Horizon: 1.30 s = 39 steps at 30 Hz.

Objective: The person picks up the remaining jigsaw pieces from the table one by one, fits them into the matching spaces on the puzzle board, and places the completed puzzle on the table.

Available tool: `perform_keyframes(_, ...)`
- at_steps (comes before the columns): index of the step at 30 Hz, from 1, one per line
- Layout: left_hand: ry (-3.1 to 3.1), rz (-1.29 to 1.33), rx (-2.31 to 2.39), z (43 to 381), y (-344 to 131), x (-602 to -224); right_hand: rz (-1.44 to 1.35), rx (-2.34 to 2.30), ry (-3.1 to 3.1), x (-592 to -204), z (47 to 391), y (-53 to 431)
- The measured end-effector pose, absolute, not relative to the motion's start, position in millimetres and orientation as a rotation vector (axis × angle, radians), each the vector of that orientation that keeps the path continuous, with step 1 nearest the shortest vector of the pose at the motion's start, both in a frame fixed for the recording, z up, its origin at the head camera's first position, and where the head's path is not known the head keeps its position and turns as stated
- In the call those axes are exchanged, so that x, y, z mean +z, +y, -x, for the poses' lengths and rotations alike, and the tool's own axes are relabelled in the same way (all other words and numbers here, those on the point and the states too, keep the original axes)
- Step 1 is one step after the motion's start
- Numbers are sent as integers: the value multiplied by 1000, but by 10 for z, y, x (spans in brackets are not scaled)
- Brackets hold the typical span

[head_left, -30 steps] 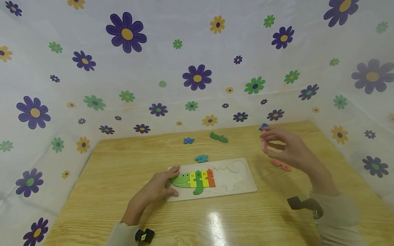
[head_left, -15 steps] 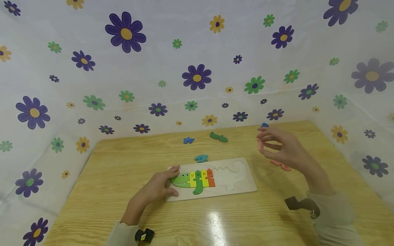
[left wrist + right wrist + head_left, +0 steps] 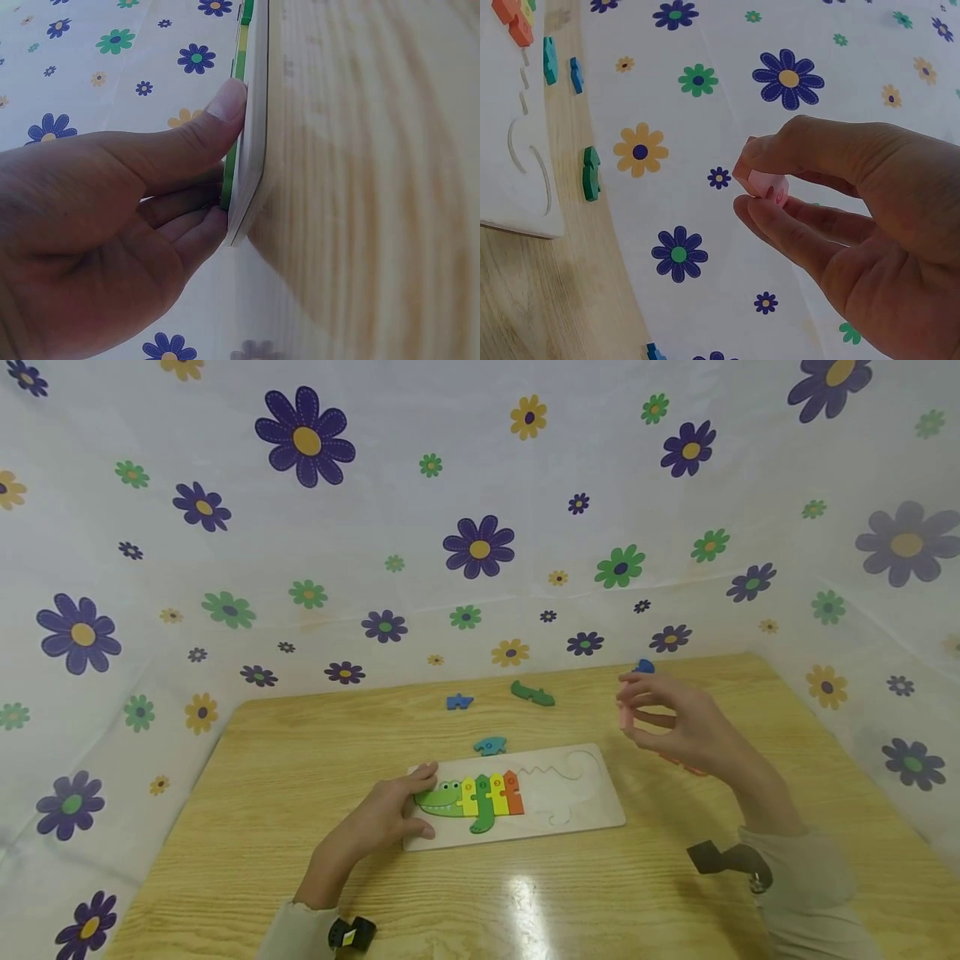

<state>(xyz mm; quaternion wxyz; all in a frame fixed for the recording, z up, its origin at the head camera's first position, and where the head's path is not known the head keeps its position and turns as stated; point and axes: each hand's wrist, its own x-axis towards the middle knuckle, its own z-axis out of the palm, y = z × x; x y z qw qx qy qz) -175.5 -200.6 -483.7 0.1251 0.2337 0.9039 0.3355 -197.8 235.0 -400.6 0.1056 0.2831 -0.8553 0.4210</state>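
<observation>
Pink piece [image 3: 626, 717] has been moved left, pinched above the surface [image 3: 322, 743] by the raised right grip [image 3: 692, 727]. The board [image 3: 588, 806] is held at its left end by the left grip [image 3: 382, 814].

We see wood-grained bench [image 3: 262, 802], bright glare [image 3: 527, 902] on its near part; white cloth [image 3: 390, 477] rises behind it and along both sides, printed with purple, green and yellow flowers [image 3: 478, 548].
</observation>
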Motion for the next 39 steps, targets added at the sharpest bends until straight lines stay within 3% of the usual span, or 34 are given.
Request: perform_keyframes(39, 2644, -674, 954, 1750, -1995, -4826, -935, 1277, -2593, -4120, 1988, 2106)
